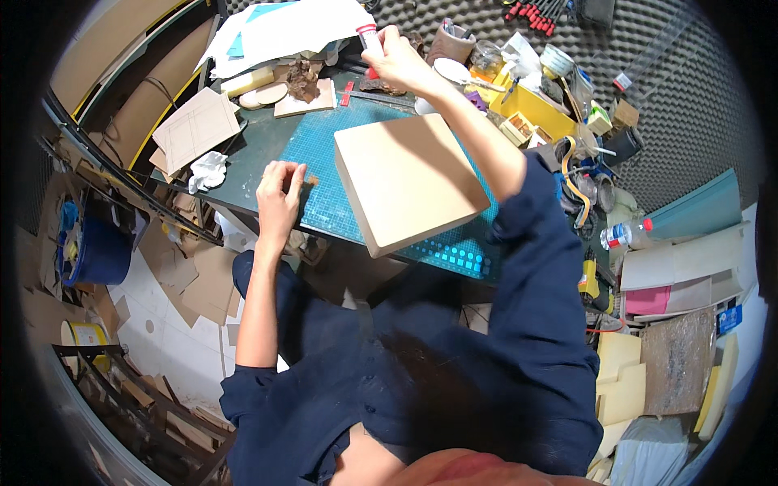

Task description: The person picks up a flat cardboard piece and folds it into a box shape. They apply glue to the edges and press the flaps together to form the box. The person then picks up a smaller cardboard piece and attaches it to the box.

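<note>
A large tan board box [409, 174] with rounded edges sits on the blue-green cutting mat [324, 146], its near edge reaching the table's front. My right hand [395, 63] stretches past the box to the far side of the table. In its fingers is a small red-and-white tube [368, 37]. To the left of the box, my left hand [279, 197] is at the table's front edge with its fingers curled in. Whether anything is inside those fingers is hidden. A small brown smudge [313, 181] shows on the mat beside it.
Flat tan boards [197, 130] and a crumpled white cloth [208, 172] lie at the left. A yellow tray [545, 112] and several jars crowd the back right. A clear bottle [626, 234] is off to the right. A blue bin [99, 253] stands on the floor.
</note>
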The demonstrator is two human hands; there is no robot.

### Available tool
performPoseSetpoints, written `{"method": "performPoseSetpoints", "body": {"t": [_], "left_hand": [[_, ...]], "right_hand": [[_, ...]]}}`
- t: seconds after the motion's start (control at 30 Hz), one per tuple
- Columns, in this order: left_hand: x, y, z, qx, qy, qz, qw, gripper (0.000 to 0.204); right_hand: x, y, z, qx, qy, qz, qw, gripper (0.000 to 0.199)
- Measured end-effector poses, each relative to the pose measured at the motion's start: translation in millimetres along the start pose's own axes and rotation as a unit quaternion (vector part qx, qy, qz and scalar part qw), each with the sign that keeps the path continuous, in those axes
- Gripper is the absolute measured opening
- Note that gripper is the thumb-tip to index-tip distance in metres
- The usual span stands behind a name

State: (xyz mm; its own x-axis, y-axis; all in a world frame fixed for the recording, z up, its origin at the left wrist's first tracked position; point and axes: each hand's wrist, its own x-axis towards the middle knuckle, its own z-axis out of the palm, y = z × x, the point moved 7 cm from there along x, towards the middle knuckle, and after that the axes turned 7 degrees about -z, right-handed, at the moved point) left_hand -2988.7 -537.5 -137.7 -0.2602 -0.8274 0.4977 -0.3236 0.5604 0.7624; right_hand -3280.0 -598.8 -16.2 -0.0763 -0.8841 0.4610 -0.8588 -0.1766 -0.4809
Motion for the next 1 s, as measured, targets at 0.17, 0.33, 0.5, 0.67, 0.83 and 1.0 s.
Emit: {"method": "performPoseSetpoints", "body": {"t": [0.17, 0.33, 0.5, 0.67, 0.83, 1.0], "left_hand": [[1.1, 48.4, -16.5, -0.236, 0.004, -0.106, 0.966, 0.028], [-29.5, 167.7, 6.4, -0.427, -0.17, -0.038, 0.887, 0.055], [-58.7, 195.4, 34.7, -0.551, -0.21, -0.152, 0.793, 0.026], [-68.5, 207.4, 49.9, -0.521, -0.216, -0.13, 0.816, 0.024], [-77.7, 207.7, 52.2, -0.52, -0.244, -0.078, 0.815, 0.023], [-80.9, 216.3, 38.7, -0.49, -0.384, 0.057, 0.78, 0.017]], "right_hand": [[-151.3, -121.7, -42.9, 0.313, -0.032, -0.017, 0.949, 0.041], [-265.7, -148.5, -46.7, 0.167, 0.06, -0.014, 0.984, 0.045], [-304.9, -163.4, -40.0, 0.076, 0.166, -0.06, 0.981, 0.06], [-329.8, -158.5, -37.2, 0.092, 0.237, -0.072, 0.965, 0.065], [-347.8, -140.0, -27.6, 0.271, 0.256, -0.024, 0.928, 0.061], [-350.5, -151.5, -15.8, 0.682, 0.037, 0.083, 0.726, 0.056]]}}
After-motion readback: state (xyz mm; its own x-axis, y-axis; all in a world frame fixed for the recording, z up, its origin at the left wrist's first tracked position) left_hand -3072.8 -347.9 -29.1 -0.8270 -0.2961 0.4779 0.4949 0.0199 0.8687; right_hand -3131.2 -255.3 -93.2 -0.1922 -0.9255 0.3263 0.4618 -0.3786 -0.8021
